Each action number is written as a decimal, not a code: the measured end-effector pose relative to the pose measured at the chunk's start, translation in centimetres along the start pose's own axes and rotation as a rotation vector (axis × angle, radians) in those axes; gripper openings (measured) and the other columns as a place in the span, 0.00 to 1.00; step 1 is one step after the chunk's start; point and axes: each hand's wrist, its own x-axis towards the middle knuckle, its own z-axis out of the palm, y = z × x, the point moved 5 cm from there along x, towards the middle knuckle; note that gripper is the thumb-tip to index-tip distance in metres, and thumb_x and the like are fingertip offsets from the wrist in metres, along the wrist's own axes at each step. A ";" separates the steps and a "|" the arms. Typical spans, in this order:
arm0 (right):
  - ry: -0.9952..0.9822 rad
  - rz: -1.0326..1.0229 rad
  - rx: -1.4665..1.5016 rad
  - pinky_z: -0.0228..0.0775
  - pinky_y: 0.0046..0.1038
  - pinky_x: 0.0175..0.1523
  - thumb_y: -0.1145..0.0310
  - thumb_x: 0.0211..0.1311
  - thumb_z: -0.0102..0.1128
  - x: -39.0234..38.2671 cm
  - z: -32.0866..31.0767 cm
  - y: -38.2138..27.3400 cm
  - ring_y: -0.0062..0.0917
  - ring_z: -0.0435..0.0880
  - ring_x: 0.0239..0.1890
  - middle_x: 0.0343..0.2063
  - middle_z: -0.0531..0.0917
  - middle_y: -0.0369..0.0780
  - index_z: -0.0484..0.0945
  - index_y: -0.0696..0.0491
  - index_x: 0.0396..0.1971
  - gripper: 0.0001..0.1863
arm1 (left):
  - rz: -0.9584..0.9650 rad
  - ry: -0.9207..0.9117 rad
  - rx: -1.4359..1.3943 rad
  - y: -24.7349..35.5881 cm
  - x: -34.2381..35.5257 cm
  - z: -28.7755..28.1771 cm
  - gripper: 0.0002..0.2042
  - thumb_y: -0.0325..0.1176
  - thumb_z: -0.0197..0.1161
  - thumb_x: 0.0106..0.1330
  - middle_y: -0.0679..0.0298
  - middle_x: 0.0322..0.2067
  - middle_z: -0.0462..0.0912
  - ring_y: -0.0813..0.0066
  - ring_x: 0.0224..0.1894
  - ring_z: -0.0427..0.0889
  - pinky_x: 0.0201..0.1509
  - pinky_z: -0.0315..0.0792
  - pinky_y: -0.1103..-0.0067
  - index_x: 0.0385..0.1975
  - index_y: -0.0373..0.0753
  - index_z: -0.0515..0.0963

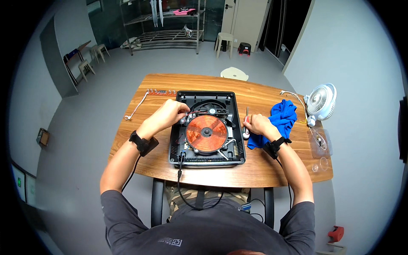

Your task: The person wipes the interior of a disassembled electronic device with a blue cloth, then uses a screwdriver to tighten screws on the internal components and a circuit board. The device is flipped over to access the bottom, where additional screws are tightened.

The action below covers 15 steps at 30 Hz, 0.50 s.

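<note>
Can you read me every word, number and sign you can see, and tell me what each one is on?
Dark grey shirt: pale letters and a logo on the chest; I won't copy them.
Small green sign, far left: too small to read.
Red circuit board: any markings are too small.
Black appliance: no readable words.

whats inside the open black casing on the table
Inside the black casing is a round copper-coloured coil, with a black fan with a pale hub beyond it and a pale wire at its near right. Whatever lies directly beneath the coil is covered.
</note>
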 end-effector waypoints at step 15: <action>-0.225 0.088 0.488 0.84 0.42 0.39 0.55 0.63 0.59 -0.3 1.1 -0.9 0.46 0.89 0.27 0.22 0.85 0.55 0.83 0.62 0.25 0.22 | -0.022 0.067 -0.083 0.9 -0.3 0.0 0.05 0.24 0.69 0.64 0.52 0.34 0.89 0.61 0.38 0.90 0.44 0.82 0.72 0.37 0.32 0.86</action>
